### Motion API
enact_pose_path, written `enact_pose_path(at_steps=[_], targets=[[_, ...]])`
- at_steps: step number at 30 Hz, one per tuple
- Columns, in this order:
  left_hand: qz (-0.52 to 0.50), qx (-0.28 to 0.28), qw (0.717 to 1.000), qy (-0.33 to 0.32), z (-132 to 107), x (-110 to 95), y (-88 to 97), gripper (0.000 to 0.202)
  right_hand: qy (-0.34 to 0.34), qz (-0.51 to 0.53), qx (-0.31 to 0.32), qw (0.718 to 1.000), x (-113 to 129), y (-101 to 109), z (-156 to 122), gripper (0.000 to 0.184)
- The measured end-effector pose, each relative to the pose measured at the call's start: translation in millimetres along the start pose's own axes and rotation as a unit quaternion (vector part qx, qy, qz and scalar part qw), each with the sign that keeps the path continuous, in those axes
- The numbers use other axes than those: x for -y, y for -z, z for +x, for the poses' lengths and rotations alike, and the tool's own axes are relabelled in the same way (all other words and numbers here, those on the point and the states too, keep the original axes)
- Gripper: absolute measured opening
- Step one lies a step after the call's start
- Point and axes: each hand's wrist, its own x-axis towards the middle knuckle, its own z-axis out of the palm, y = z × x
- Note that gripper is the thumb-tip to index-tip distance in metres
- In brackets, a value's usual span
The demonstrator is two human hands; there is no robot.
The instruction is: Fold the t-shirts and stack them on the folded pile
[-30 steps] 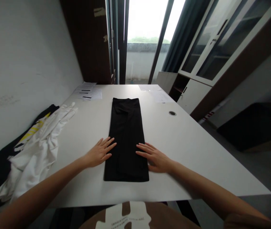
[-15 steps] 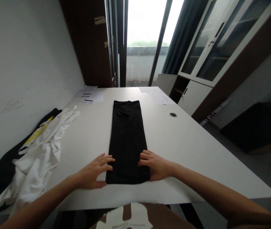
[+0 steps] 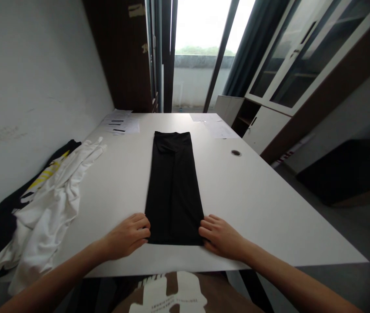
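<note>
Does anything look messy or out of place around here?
A little: the white garment lies crumpled on the left of the table, its end seemingly drooping past the near edge, unlike the flat, neatly folded black garment between the left hand and right hand. Farther back, a low cabinet seems to stand open.

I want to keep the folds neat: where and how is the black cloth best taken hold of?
Probably by both near corners of the black cloth, from left and right together: it lies flat on the white table, its near edge straight, its long sides easy to reach.
</note>
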Motion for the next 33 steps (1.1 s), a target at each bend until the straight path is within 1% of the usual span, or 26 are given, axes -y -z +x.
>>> enact_pose_path(at_steps=[4,7,9,10,13,14,16,18,20,23,25,28,31,33], targets=[[-0.017,0.021,1.000,-0.008,2,-6,4.6,0.010,0.005,-0.018,0.018,1.000,-3,5,-12,0.006],[-0.025,0.028,0.999,-0.002,2,-10,5.6,0.010,-0.010,0.004,0.006,1.000,-1,9,-18,0.007],[-0.030,0.028,0.999,0.001,1,-11,6.2,0.013,-0.017,0.044,-0.023,0.999,1,13,-19,0.008],[-0.031,0.028,0.999,0.000,1,-11,6.5,0.020,-0.019,0.069,-0.043,0.997,2,15,-19,0.009],[-0.023,0.033,0.999,-0.013,-1,-7,7.0,0.048,-0.040,0.125,-0.107,0.985,2,20,-7,0.014],[-0.015,0.033,0.999,-0.017,-1,-6,6.8,0.052,-0.053,0.131,-0.124,0.982,1,20,0,0.019],[0.003,0.029,0.999,-0.022,-2,-3,5.9,0.050,-0.078,0.129,-0.141,0.978,-3,18,18,0.034],[0.019,0.025,0.999,-0.022,-3,0,4.4,0.047,-0.076,0.122,-0.131,0.981,-9,12,36,0.050],[0.025,0.026,0.999,-0.020,-4,2,2.3,0.048,-0.043,0.117,-0.092,0.988,-14,6,49,0.060],[0.026,0.016,0.999,-0.016,-3,7,-2.1,0.052,0.009,0.116,-0.029,0.993,-20,1,57,0.065],[0.035,0.001,0.999,-0.015,-2,11,-5.0,0.054,0.028,0.123,-0.012,0.992,-24,0,53,0.062],[0.047,-0.009,0.999,-0.014,-2,20,-5.4,0.058,0.037,0.132,-0.019,0.990,-36,0,36,0.055],[0.045,-0.003,0.999,-0.013,-6,32,0.7,0.062,0.001,0.127,-0.047,0.991,-54,1,11,0.049],[0.040,0.003,0.999,-0.004,-9,41,6.0,0.064,-0.024,0.123,-0.055,0.991,-64,4,-4,0.048]])
